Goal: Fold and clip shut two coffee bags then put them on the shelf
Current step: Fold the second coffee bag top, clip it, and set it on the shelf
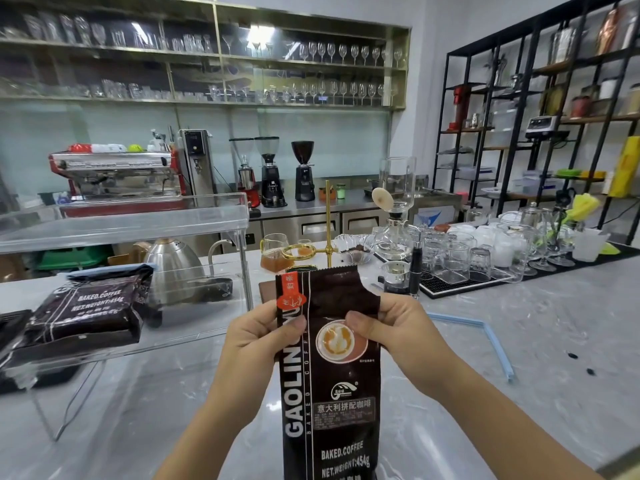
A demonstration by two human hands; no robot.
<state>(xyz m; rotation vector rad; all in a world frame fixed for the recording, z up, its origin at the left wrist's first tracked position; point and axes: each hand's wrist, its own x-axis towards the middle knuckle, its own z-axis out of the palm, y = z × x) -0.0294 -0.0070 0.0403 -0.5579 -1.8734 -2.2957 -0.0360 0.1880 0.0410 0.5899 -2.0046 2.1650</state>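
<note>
A dark brown coffee bag (329, 393) stands upright at the centre front, its open top unfolded. My left hand (256, 334) pinches the bag's left edge near the top. My right hand (388, 327) grips its right edge at the same height. A second coffee bag (90, 306) lies flat on the lower level of the clear acrylic shelf (138, 220) at the left, with a light blue clip across its folded top. Another light blue clip (485, 337) lies open on the marble counter to the right of my hands.
A steel kettle (173, 265) stands behind the shelf. A gold drip stand (327, 237), glass servers and a siphon sit beyond the bag. Several glasses fill a black mat (467, 282) at the right. Two coffee beans (581, 363) lie near the clip.
</note>
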